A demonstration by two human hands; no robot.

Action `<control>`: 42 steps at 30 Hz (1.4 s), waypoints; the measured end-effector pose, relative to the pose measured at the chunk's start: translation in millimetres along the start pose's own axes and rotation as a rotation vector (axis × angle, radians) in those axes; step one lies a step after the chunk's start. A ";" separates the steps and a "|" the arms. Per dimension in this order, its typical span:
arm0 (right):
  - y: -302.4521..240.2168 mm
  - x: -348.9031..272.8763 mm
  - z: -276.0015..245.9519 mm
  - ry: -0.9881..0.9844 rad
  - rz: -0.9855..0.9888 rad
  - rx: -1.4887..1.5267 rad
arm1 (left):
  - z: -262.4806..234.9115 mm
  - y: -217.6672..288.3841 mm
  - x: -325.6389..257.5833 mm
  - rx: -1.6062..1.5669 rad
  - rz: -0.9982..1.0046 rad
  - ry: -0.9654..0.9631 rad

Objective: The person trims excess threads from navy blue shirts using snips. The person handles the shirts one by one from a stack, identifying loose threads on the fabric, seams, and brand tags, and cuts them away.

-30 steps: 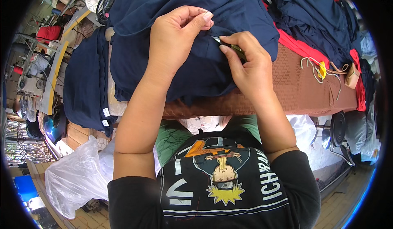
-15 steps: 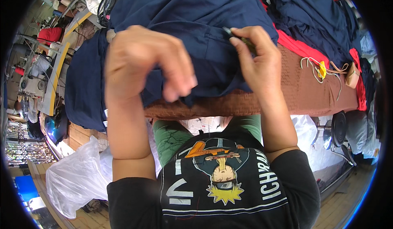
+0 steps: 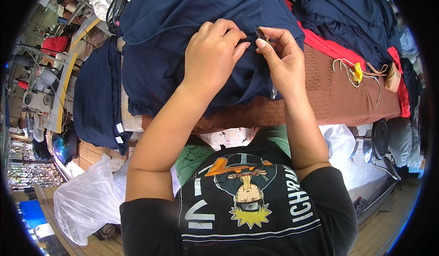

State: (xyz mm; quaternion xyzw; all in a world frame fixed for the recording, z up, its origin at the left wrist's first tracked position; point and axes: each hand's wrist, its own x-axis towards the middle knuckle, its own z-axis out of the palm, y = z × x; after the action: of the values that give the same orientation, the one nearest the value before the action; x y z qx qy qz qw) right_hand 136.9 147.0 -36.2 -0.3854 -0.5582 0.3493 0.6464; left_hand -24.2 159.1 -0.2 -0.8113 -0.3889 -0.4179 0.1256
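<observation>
A large heap of navy cloth (image 3: 160, 50) covers the padded table in front of me. Over its middle my left hand (image 3: 211, 52) has its fingers curled in and closed, the tips resting at the cloth; whatever is between them is too small to make out. Just to the right, my right hand (image 3: 287, 59) grips small dark thread snips (image 3: 261, 34) between thumb and fingers. Their pointed blades angle up and left, close to the left fingertips.
A brown cover (image 3: 338, 91) lies over the table. Folded navy garments (image 3: 97, 91) hang at the left; more navy cloth (image 3: 343, 18) sits on red fabric at the far right. Near the right edge are a cord with a yellow piece (image 3: 358, 72) and a tan block (image 3: 393, 78).
My left hand, blurred and raised before, has moved right and down to the cloth beside the right hand. The navy cloth has shifted and lies differently. The right hand still holds the thread snips.
</observation>
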 end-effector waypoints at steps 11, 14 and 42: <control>5.5 1.6 1.1 -0.057 0.017 -0.145 | -59.9 -34.5 -18.9 -1.091 -0.429 -0.179; -10.8 -8.9 -13.6 -0.049 -0.116 -0.327 | -112.8 -56.8 -77.4 -1.153 -0.509 -0.693; -88.1 140.4 206.6 -0.631 -0.630 -0.749 | -65.7 -2.1 -579.3 -0.578 -2.151 -0.845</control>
State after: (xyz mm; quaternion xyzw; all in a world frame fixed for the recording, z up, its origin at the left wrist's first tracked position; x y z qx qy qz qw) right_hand -47.3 252.8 122.1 -0.2806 -0.8971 0.0169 0.3408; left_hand -265.5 -179.1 -409.2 -0.1405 -0.7718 -0.0808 -0.6149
